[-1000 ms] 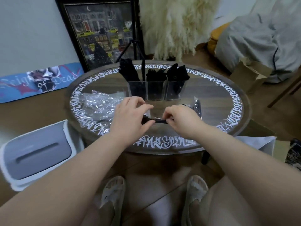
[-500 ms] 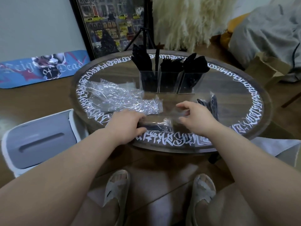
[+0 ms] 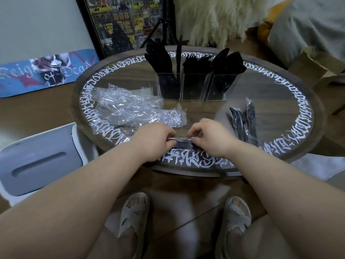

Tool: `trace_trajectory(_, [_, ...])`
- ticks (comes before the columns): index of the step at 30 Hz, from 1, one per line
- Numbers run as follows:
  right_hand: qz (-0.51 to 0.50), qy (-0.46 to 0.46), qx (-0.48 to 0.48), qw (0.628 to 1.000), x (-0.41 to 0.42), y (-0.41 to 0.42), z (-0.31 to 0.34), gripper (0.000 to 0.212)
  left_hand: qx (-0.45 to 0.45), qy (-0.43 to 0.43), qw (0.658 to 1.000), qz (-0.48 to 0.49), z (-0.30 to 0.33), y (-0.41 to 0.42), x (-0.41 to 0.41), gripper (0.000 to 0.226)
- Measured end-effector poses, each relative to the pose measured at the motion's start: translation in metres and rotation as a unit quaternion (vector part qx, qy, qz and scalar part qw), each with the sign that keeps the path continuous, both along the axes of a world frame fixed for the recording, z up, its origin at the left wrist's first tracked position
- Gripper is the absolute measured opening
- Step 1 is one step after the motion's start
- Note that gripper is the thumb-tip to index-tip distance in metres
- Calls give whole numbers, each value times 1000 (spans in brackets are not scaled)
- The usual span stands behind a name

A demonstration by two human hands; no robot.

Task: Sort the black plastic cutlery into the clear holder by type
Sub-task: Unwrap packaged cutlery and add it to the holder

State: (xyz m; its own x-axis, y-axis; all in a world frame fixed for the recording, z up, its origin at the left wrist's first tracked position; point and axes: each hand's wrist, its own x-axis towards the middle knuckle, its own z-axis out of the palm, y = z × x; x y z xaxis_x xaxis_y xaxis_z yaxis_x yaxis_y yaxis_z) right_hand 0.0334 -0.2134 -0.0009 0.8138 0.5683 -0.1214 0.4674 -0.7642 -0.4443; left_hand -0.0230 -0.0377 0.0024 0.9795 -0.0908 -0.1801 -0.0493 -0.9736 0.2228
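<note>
A clear three-compartment holder (image 3: 194, 86) stands at the back of the round table (image 3: 308, 139). Black knives fill its left section, forks the middle, spoons the right. Near the table's front edge, a black cutlery piece in a clear wrapper (image 3: 183, 145) lies crosswise between my hands. My left hand (image 3: 155, 139) grips its left end and my right hand (image 3: 211, 137) pinches its right end. Two more wrapped black pieces (image 3: 244, 124) lie to the right.
A heap of crumpled clear wrappers (image 3: 134, 109) lies on the table's left half. A white and grey bin (image 3: 37, 161) stands on the floor at the left. A cardboard box (image 3: 317, 66) and a tripod (image 3: 164, 25) are behind the table.
My hands drew apart along the wrapped piece half a second ago, then came back closer together at its ends. The camera view shifted downward and nearer the table.
</note>
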Motion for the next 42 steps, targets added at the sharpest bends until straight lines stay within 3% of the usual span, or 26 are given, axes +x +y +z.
trace_trajectory(8, [-30,33,140,989,-3,-3,10,18,-41,21,999,-4,2,3,-2,34])
trace_trajectory(14, [-67,22,213,975,0,-3,17,18,-82,-11,996,16,10,6,-1,8])
trace_trajectory(20, [-126,153,307,931,1,-5,27,16,-124,-32,991,36,18,11,-2,9])
trace_trajectory(24, [-130,111,262,950,2,-4,24,10,-145,-24,988,34,17,9,-3,9])
trace_trajectory(28, [-158,83,224,958,10,-9,19,19,-163,-18,986,43,19,11,-4,8])
trace_trajectory(31, [-236,-47,144,960,16,-15,22,20,-172,-17,983,57,19,13,-3,6])
trace_trajectory(34, [-210,-163,248,932,8,-13,32,15,-152,-19,985,74,16,14,-1,17])
trace_trajectory(36, [-119,-164,297,933,-4,-5,38,10,-134,-19,987,84,15,15,-1,24])
trace_trajectory(38, [-56,-126,213,967,-11,1,34,9,-127,-22,988,86,15,13,0,25])
trace_trajectory(40, [-53,-91,107,989,-7,2,25,15,-131,-24,988,82,17,11,0,23])
trace_trajectory(42, [-90,-58,94,990,-1,1,21,20,-144,-28,986,74,19,9,-1,21])
